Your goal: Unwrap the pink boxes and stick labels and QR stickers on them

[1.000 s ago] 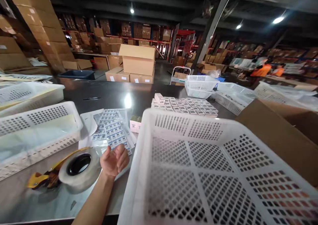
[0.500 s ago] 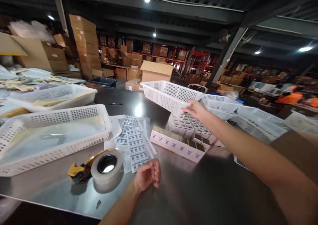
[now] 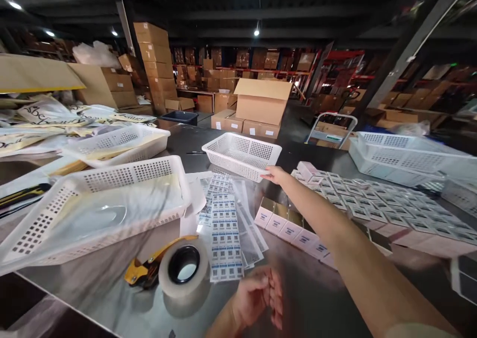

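My right hand (image 3: 274, 174) reaches forward and grips the near right corner of a white perforated plastic basket (image 3: 244, 171), whose inside shows no contents. My left hand (image 3: 258, 296) is over the near part of the table, fingers loosely curled and apart, nothing in it. Just beyond the left hand lie sheets of QR-code stickers (image 3: 226, 228) on clear plastic bags (image 3: 250, 228). Beneath my right forearm stands a row of small pink boxes (image 3: 292, 231), partly hidden by the arm.
A tape dispenser (image 3: 143, 271) leans by a big tape roll (image 3: 184, 271). Left of these stands another white basket (image 3: 122, 228). Many small boxes (image 3: 372, 206) fill the right side, with stacked baskets (image 3: 395, 154) behind. An open carton (image 3: 263, 102) stands past the table.
My right hand has moved the basket left, from above the small boxes to the far middle of the table. The view has turned right. My left hand stays empty.
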The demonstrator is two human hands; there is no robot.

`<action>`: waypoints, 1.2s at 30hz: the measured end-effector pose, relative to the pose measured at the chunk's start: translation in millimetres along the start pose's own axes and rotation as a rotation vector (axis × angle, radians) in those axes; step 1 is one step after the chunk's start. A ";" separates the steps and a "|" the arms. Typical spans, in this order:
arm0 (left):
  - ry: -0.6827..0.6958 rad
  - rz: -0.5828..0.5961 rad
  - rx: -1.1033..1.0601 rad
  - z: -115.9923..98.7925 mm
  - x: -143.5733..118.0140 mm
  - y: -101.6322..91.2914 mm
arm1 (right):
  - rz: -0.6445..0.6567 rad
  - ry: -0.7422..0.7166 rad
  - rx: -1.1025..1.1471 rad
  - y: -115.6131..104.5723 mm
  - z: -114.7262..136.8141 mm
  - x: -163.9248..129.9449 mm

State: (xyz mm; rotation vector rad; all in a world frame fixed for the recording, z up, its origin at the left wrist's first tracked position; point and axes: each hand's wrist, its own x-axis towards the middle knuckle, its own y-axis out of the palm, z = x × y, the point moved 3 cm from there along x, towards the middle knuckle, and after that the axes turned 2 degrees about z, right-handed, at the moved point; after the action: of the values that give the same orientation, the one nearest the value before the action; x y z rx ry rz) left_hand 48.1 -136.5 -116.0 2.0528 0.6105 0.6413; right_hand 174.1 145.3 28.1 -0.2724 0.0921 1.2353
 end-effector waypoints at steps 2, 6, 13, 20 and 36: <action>-0.002 -0.041 0.037 -4.7 1.3 -1.8 | -0.003 -0.039 -0.035 -2.8 -2.6 -5.7; 0.007 -0.115 0.141 -19.5 -0.9 -2.3 | 0.015 -0.214 -0.097 -52.6 -4.6 -44.6; 0.356 -0.380 0.403 -53.7 -32.9 13.7 | -0.133 -0.597 -0.237 -248.7 -62.1 -162.8; 0.596 -0.885 0.784 -98.7 17.4 1.7 | -0.207 -0.401 -0.198 -298.2 -198.2 -231.4; 0.418 -0.973 1.045 -23.1 110.7 11.2 | -0.150 -0.293 -0.084 -338.7 -227.8 -230.3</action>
State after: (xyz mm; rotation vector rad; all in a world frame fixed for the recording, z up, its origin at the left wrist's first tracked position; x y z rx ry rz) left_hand 118.0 -58.4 -72.0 2.0710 2.3680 0.1149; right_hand 434.3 -226.4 -89.0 -0.1658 -0.2297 1.1190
